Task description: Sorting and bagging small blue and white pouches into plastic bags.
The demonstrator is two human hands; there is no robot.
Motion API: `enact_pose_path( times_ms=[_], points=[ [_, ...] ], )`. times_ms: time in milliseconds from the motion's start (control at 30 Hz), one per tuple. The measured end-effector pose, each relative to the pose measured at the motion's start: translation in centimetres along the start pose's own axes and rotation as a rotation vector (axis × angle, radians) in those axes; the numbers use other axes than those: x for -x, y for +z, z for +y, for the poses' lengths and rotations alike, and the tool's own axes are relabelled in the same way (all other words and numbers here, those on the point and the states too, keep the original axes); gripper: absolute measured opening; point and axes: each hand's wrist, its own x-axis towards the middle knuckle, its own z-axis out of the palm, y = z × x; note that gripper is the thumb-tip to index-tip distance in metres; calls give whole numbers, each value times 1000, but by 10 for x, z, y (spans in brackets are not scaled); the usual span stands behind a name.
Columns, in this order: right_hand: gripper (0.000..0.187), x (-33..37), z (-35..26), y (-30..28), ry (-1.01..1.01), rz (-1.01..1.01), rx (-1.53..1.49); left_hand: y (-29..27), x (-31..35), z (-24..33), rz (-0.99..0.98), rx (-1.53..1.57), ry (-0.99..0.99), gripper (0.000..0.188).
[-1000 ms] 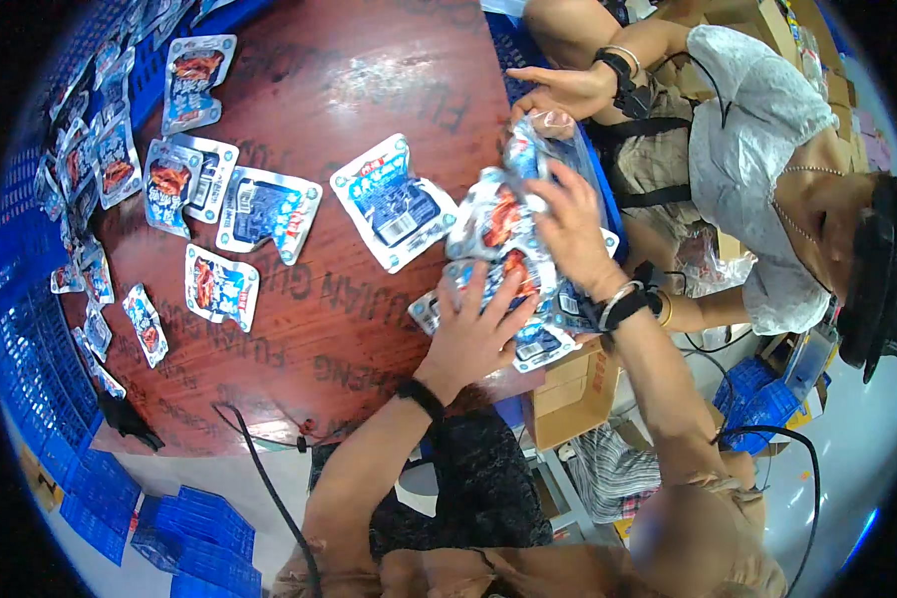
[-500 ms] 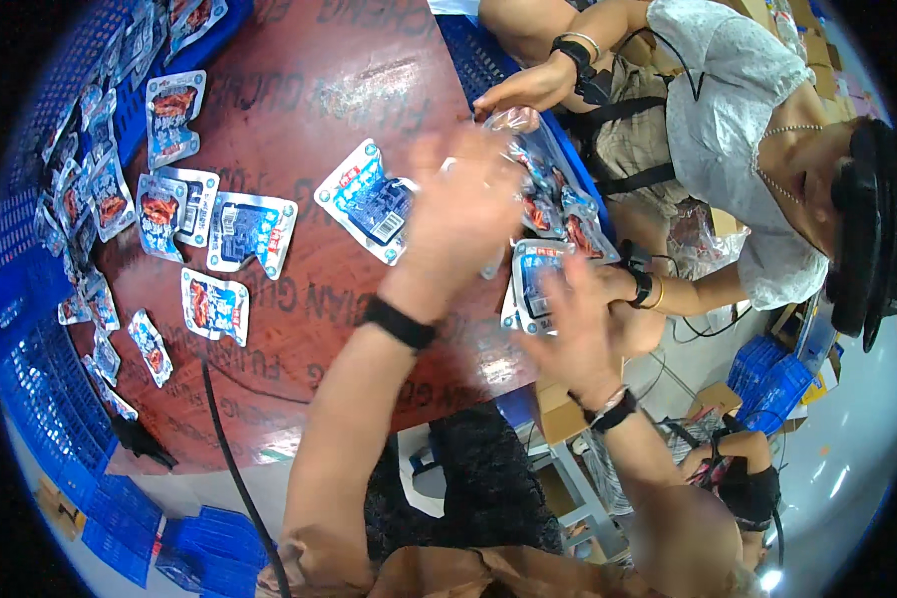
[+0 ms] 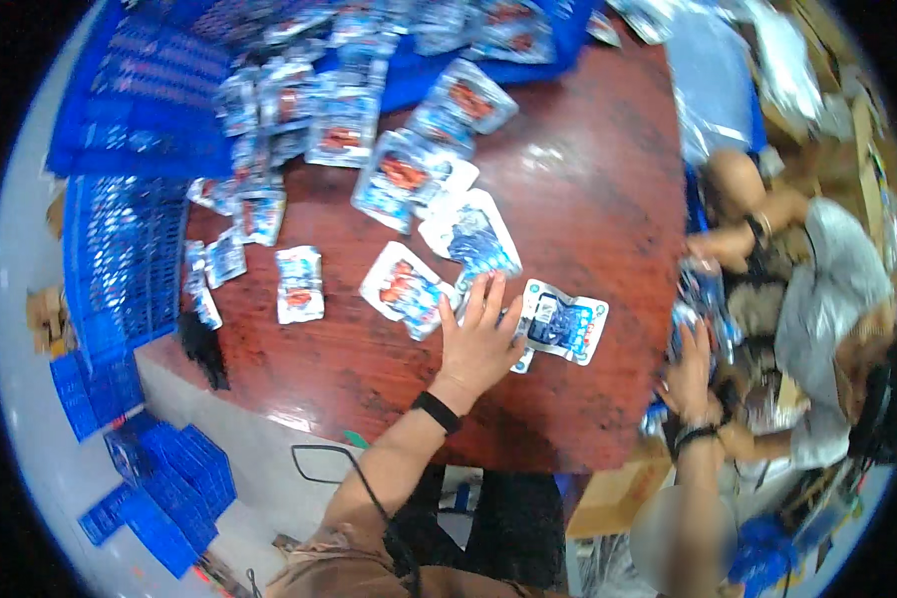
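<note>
My left hand (image 3: pixel 480 337) rests palm down on the table, its fingers apart over the edges of a few printed food pouches. Touching its fingertips is a white-and-blue pouch (image 3: pixel 471 234); a pouch with a red food picture (image 3: pixel 401 284) lies to its left, and another blue-and-white pouch (image 3: pixel 566 324) to its right. At the table's right edge, my right hand (image 3: pixel 690 377) has its fingers stretched out against a clear plastic bag (image 3: pixel 706 289) with pouches inside. Nothing shows gripped in either hand. A co-worker's hand (image 3: pixel 726 245) is at the bag's upper end.
A blue crate (image 3: pixel 149 90) spills many pouches (image 3: pixel 344 130) onto the reddish-brown table (image 3: pixel 349 384) at the far left. Several blue crates (image 3: pixel 169 488) stand on the floor at lower left. A dark cable (image 3: pixel 374 498) runs past my left forearm. The co-worker sits at right.
The view has swung, so the table's crate and pile show more fully. My left hand came down onto pouches. My right hand moved from pouches at the table's edge to the co-worker's bag.
</note>
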Motion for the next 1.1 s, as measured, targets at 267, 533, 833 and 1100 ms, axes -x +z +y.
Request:
enact_pose_path(
  times_ms=[267, 533, 833, 1100],
  points=[
    [61, 21, -70, 9, 101, 229, 83, -78, 22, -162, -79, 124, -429, 55],
    [45, -119, -328, 19, -468, 143, -34, -5, 98, -348, 152, -142, -929, 70],
    [57, -348, -596, 58, -952, 304, 83, -12, 81, -336, 192, 21, -947, 72],
    [60, -419, -744, 60, -838, 166, 333, -26, 85, -343, 132, 173, -970, 74]
  ],
)
